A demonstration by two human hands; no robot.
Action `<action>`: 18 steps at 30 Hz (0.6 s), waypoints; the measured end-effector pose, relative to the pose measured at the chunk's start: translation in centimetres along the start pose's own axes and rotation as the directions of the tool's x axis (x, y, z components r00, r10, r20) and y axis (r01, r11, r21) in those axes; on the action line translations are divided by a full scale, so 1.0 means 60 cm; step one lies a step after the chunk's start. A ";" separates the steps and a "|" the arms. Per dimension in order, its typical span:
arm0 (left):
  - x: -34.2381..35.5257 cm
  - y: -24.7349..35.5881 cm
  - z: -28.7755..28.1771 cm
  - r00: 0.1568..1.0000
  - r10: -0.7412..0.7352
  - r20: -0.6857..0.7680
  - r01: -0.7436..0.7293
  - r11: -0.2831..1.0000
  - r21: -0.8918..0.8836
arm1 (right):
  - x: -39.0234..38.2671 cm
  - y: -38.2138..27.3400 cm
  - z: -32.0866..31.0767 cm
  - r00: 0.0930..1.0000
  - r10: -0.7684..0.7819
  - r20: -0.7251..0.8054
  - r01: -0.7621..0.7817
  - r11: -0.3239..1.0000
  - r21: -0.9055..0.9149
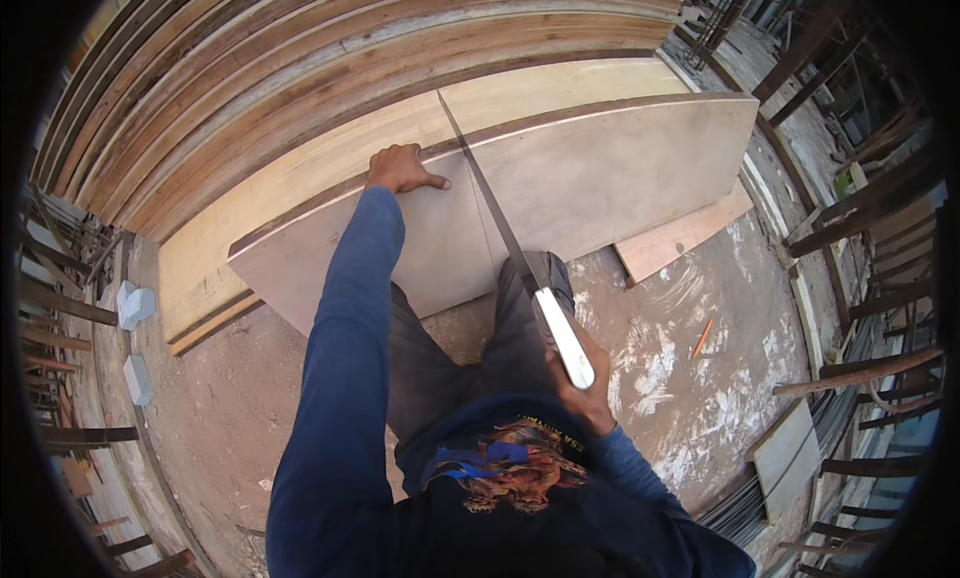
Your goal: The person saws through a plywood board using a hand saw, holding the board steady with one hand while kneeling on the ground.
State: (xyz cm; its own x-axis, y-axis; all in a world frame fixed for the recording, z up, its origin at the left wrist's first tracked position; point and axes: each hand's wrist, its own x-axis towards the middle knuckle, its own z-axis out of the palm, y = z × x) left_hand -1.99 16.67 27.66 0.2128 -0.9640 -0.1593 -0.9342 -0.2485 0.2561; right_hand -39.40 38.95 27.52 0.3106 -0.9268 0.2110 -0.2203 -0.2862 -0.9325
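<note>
My right hand (590,383) is closed round the white handle of a handsaw (498,206). The long blade slants up and away, crossing the upper edge of a greyish plywood board (620,168), and its tip shows beyond that edge. The board leans at a tilt in front of my legs. A thin dark line runs down the board's face close beside the blade. Left of the blade, my left hand (400,168) grips the board's upper edge, its thumb on the near face and its other fingers over the far side, partly hidden.
Behind the board lie a yellowish panel (270,213) and stacked long planks (380,53). A pinkish wood offcut (685,233) rests on the dusty floor, with an orange pencil (703,338) to the right. Grey blocks (137,305) stand at left; wooden poles (860,371) jut in from the right.
</note>
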 end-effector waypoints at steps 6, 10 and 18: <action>0.004 0.029 0.011 0.999 0.026 -0.047 -0.024 0.999 0.043 | 0.146 0.005 0.036 0.996 -0.064 -0.064 0.066 0.998 0.016; 0.001 0.019 -0.004 1.000 0.017 -0.006 -0.017 1.000 0.026 | 0.259 -0.012 0.082 0.997 -0.026 -0.074 0.025 0.999 -0.022; -0.005 0.011 0.003 0.999 0.001 -0.034 0.000 1.000 0.024 | -0.055 -0.041 -0.026 1.000 0.014 0.007 -0.014 1.000 0.002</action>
State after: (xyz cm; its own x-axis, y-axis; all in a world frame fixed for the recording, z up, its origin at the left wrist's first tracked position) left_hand -2.71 16.79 27.71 0.2219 -0.9668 -0.1266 -0.9407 -0.2464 0.2330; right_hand -41.30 42.31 29.55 0.3143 -0.9290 0.1955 -0.2231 -0.2725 -0.9359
